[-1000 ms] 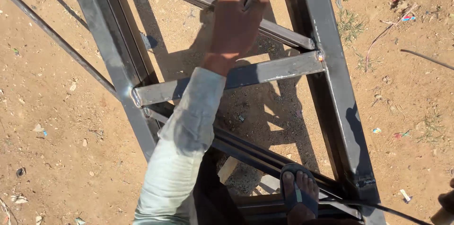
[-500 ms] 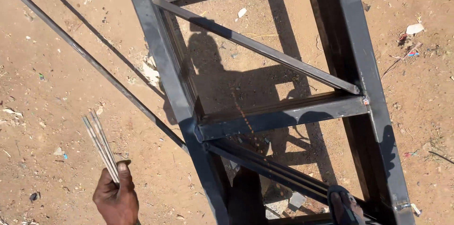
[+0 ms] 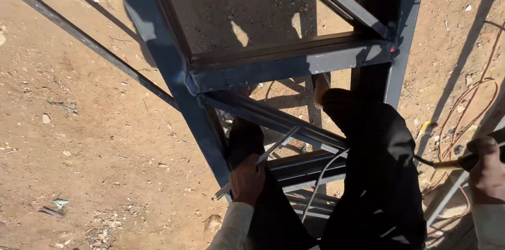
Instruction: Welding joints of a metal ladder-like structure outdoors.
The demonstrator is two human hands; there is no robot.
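An outdoor welding or construction site, seen from up on a dark steel truss frame (image 3: 286, 60) of welded angle bars. Below lies bare sandy ground (image 3: 94, 139) strewn with scraps and litter, and coiled orange cable (image 3: 468, 118) lies at 3 o'clock in hard sunlight.

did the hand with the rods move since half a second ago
Yes. The left hand with the thin rods went from over the dirt left of the steel frame to against it.

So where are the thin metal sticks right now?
In the head view the thin metal sticks are low in the middle, gripped in the left hand, slanting up across the dark steel frame beside the person's leg.
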